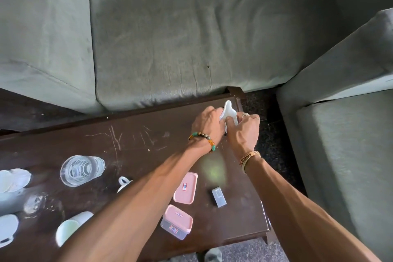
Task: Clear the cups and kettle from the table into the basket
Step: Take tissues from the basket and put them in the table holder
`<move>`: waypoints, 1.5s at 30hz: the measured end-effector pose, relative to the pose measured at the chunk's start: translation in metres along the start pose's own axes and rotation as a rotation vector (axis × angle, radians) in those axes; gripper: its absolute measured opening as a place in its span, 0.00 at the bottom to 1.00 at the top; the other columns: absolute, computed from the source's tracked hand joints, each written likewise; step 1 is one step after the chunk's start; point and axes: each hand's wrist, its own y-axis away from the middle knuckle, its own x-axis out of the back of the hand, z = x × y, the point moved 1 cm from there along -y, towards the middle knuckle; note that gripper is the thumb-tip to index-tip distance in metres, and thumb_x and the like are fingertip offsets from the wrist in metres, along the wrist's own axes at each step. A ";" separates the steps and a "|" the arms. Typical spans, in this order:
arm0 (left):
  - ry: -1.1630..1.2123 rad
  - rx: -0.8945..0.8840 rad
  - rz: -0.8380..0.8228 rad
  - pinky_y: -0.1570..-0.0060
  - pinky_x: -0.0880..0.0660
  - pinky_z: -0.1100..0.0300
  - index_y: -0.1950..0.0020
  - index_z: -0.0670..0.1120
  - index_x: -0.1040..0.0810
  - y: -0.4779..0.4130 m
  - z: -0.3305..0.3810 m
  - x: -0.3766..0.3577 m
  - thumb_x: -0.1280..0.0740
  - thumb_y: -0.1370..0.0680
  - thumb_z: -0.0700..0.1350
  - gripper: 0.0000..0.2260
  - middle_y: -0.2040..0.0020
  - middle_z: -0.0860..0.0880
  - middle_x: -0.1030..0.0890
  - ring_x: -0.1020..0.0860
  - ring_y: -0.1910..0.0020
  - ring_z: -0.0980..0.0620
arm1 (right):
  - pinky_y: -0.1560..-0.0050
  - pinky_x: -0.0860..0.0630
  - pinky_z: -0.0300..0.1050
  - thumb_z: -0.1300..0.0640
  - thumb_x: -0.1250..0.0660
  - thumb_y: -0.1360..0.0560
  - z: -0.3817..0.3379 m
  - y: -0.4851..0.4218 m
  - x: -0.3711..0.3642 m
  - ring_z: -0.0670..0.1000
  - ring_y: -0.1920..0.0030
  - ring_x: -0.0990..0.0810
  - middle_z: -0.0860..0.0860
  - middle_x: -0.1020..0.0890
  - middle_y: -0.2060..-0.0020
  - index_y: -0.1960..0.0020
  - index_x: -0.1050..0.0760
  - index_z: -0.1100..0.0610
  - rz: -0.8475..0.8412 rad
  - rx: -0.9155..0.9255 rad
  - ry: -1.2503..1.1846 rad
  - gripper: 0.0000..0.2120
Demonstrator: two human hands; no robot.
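Both my hands meet at the far right corner of the dark wooden table (136, 147). My left hand (207, 121) and my right hand (244, 130) both grip a white ceramic piece (229, 110), mostly hidden by my fingers; whether it is a cup or a small kettle I cannot tell. A clear glass tumbler (81, 169) lies on its side at the left. A white cup (124, 183) peeks out from under my left forearm. A pale green-lined cup (70, 227) lies near the front left. More white cups (12, 179) lie at the left edge. No basket is in view.
Two pink-lidded containers (185, 187) (177, 220) and a small silver box (219, 196) lie on the table near the front right. A white lid-like item (7, 229) is at the left edge. A grey-green sofa (191, 34) wraps around the back and right.
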 end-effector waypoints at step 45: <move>-0.138 -0.338 0.053 0.43 0.28 0.51 0.41 0.46 0.19 0.138 -0.008 0.171 0.31 0.26 0.44 0.13 0.44 0.47 0.22 0.26 0.46 0.44 | 0.33 0.34 0.57 0.43 0.28 0.30 -0.062 0.163 0.109 0.59 0.31 0.31 0.54 0.34 0.27 0.24 0.38 0.53 0.097 0.291 0.256 0.39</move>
